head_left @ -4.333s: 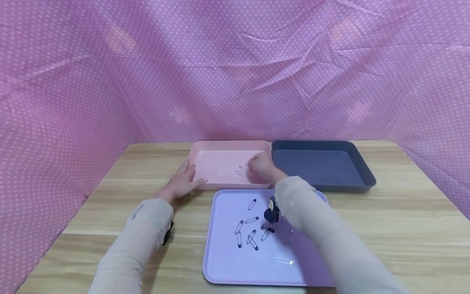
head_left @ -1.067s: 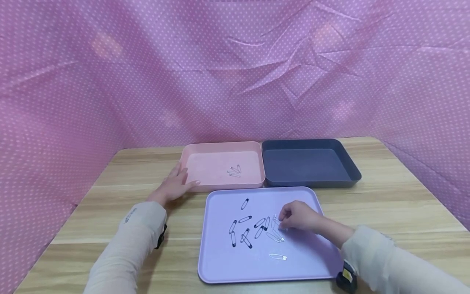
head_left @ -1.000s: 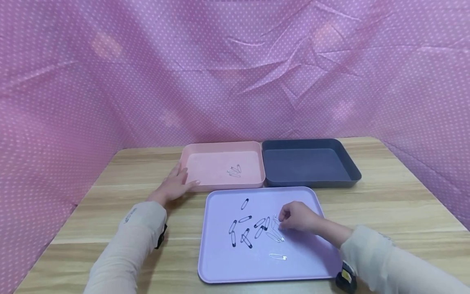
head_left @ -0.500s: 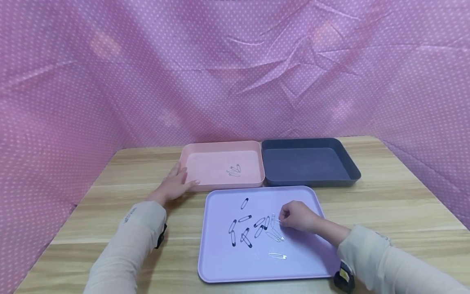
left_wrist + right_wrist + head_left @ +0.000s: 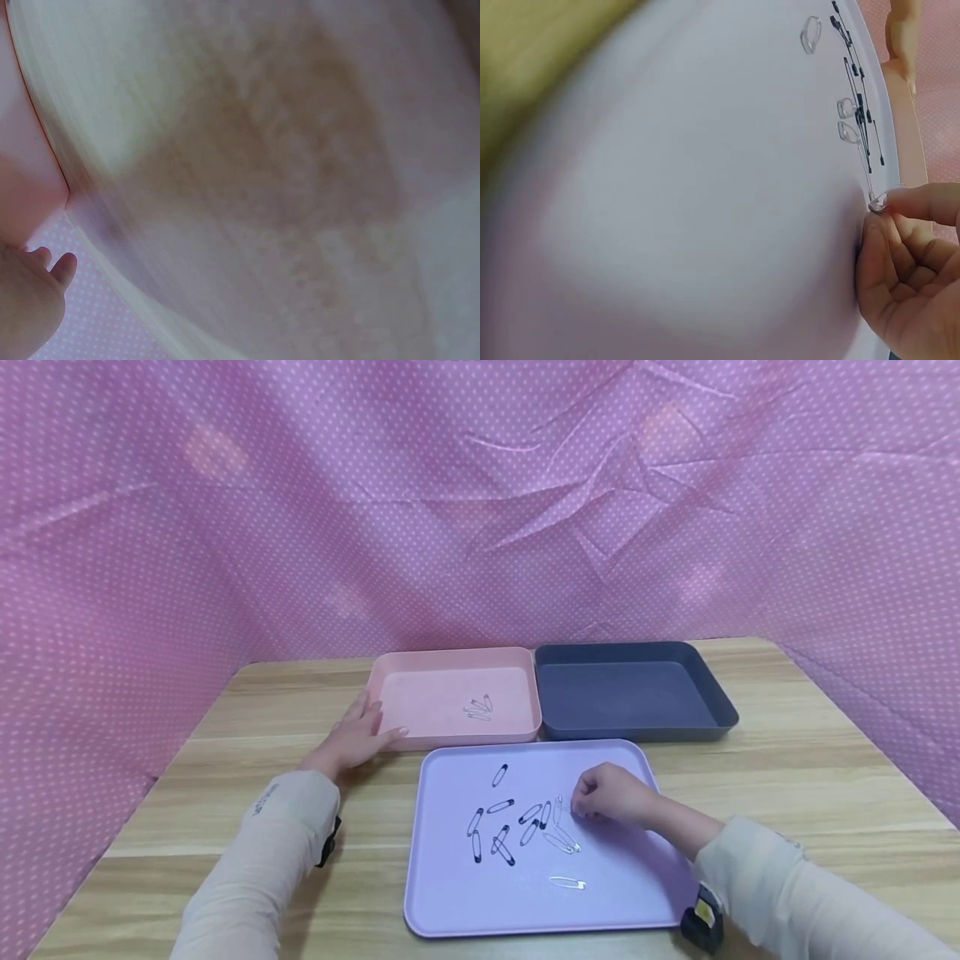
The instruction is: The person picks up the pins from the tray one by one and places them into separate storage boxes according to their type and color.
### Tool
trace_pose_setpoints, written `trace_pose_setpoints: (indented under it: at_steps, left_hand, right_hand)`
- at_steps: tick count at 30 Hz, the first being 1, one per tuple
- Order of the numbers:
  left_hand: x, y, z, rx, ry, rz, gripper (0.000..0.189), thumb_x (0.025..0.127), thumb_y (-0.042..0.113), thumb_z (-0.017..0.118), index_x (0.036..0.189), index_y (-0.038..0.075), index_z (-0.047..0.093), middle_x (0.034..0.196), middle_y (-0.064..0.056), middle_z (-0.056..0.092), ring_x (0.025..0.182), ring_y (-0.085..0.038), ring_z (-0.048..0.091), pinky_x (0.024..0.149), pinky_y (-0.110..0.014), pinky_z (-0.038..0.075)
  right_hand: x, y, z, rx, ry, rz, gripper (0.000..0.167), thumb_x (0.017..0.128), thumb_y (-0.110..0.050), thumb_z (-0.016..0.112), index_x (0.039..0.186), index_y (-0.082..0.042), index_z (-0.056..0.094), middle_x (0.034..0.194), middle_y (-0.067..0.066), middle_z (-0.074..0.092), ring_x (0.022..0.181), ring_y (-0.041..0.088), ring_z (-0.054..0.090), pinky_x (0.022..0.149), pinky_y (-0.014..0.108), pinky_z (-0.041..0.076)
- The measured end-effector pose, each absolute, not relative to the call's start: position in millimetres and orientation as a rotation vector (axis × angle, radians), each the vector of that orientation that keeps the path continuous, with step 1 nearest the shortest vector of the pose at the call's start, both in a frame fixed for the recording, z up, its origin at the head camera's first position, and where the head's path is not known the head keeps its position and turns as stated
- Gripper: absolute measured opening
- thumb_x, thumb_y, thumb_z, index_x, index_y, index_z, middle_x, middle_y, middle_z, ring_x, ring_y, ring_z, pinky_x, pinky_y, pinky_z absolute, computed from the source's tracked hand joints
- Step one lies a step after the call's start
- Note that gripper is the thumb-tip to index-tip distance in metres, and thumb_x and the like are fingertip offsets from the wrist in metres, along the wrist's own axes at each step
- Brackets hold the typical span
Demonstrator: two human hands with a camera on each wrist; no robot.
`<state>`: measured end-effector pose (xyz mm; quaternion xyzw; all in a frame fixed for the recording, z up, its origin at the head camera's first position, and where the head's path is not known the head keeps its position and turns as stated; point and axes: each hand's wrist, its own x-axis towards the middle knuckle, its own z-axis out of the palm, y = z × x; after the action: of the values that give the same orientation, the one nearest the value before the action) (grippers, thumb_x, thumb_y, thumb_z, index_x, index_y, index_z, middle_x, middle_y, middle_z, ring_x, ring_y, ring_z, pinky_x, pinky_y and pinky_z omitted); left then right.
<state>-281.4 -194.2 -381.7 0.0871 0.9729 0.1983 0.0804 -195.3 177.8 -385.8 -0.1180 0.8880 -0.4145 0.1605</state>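
Note:
Over the right half of the lilac tray (image 5: 480,910), my right hand (image 5: 611,793) pinches a silver safety pin (image 5: 878,202) between thumb and forefinger; the other fingers curl into the palm. Just left of it lie a few silver safety pins (image 5: 558,839), with another silver one (image 5: 567,883) nearer the front. Several black-headed safety pins (image 5: 503,846) are scattered over the tray's middle and left. My left hand (image 5: 352,739) rests at the left wall of the pink tray (image 5: 450,744), thumb along its front rim and fingers extended. Several silver safety pins (image 5: 478,708) lie inside that tray.
A dark blue tray (image 5: 633,734) stands right of the pink one, side by side behind the lilac tray. All three sit on a wood-grain table (image 5: 810,793). Pink dotted cloth (image 5: 480,527) hangs behind and at the sides.
My right hand has come back from the pink tray to the lilac tray and taken hold of a silver safety pin, lifting slightly. The left hand stays at the pink tray.

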Motion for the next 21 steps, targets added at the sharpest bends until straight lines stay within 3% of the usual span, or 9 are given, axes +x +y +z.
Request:
trace_pose_setpoints:
  at_steps: [10,21]
  left_hand:
    - [-282.4,-194.3,-382.3,0.260,2.919,0.600,0.086,0.080,0.062,0.038,0.135,-0.002,0.018,0.141,-0.019,-0.009,0.127,-0.036,-0.003,0.097,-0.055,0.007]
    - [-281.4,-194.5,-381.1,0.257,2.917,0.601,0.085,0.081,0.060,0.038,0.136,-0.002,0.017,0.141,-0.018,-0.009,0.127,-0.035,-0.005,0.097,-0.055,0.006]
  right_hand:
    - [-204.1,177.6,-383.9,-0.314,2.440,-1.287,0.004,0.074,-0.001,0.057,0.070,0.001,0.057,0.060,0.005,0.053,0.057,0.015,0.052,0.055,0.028,0.046]
    - [-215.5,173.3,-381.5,-0.355,2.431,-1.346,0.004,0.074,-0.001,0.054,0.071,0.001,0.055,0.061,0.006,0.055,0.060,0.017,0.050,0.057,0.028,0.043]
